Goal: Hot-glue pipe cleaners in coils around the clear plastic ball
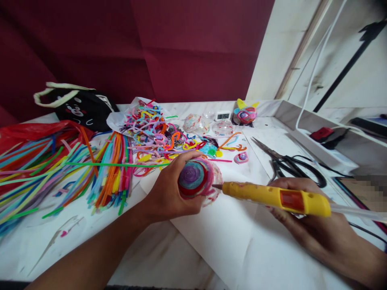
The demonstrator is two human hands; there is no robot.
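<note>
My left hand (171, 193) is wrapped round a ball (191, 177) covered with coiled pipe cleaners in purple, blue, red and pink. Part of the ball's right side shows a clear shell with coloured specks. In my right hand (308, 225) is a yellow hot glue gun (272, 197), a clear glue stick coming out of its back end. The gun's dark nozzle points left, at or very near the ball's pink edge; whether it touches I cannot tell. A long green pipe cleaner (121, 164) lies behind my left hand.
Bundles of pipe cleaners (116, 169) spread at left, with a tangled pile of cut pieces (154, 125) behind. Black-handled scissors (287, 161) lie at right. Clear half-spheres (223, 127), a small digital clock (223, 116) and a finished-looking decorated ball (246, 115) stand at the back. White paper (217, 237) lies beneath.
</note>
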